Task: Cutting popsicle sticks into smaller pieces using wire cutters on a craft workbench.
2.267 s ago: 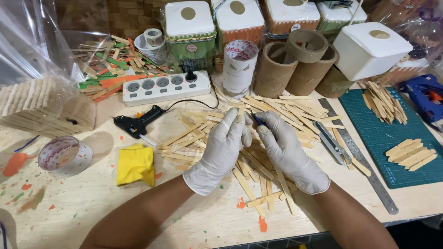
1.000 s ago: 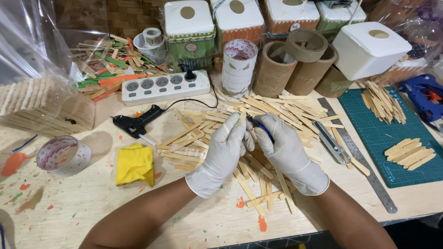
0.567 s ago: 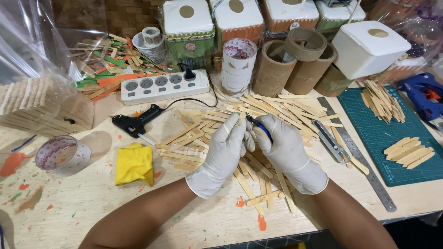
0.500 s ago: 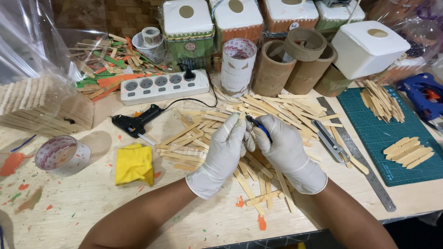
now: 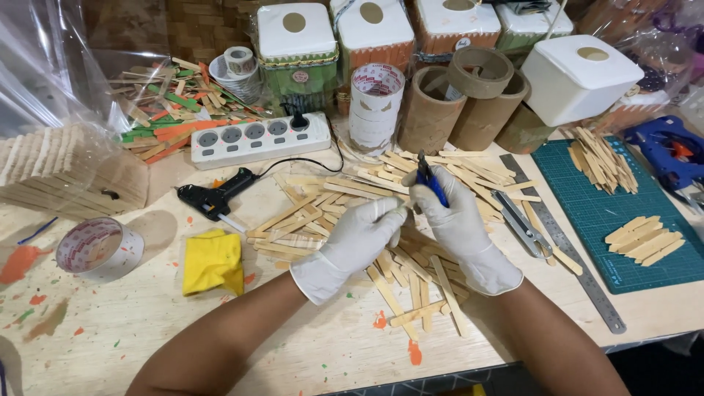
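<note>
Paint-speckled wood is what I'm working on, a bench (image 5: 147, 337) with orange and green flecks all over it and clutter on every side. Both my hands are in white gloves, close together over a loose pile of sticks (image 5: 345, 213) in the middle. My right hand (image 5: 458, 224) is clamped around blue-handled cutters (image 5: 430, 178), tips pointing up and away from me. My left hand (image 5: 359, 238) is curled up with its fingertips right against the right hand; it looks pinched on something small, probably a stick, but I honestly can't tell what's in there. Just left of the pile there's a black glue gun (image 5: 213, 198) with its cord running off toward a white power strip (image 5: 260, 139). Nearer to me on that side is a crumpled yellow cloth (image 5: 213, 260), and further left a tape roll (image 5: 99, 248) lying on its side. Right of my hands are small metal snips (image 5: 521, 224), then a steel ruler (image 5: 565, 246) lying diagonally along the edge of a green mat (image 5: 587, 205), which has two more little batches of sticks on it. A blue glue gun (image 5: 671, 150) sits at the far right. Along the back are cardboard tubes (image 5: 458, 103), another tape roll standing up, and a row of white-lidded boxes (image 5: 297, 44).
</note>
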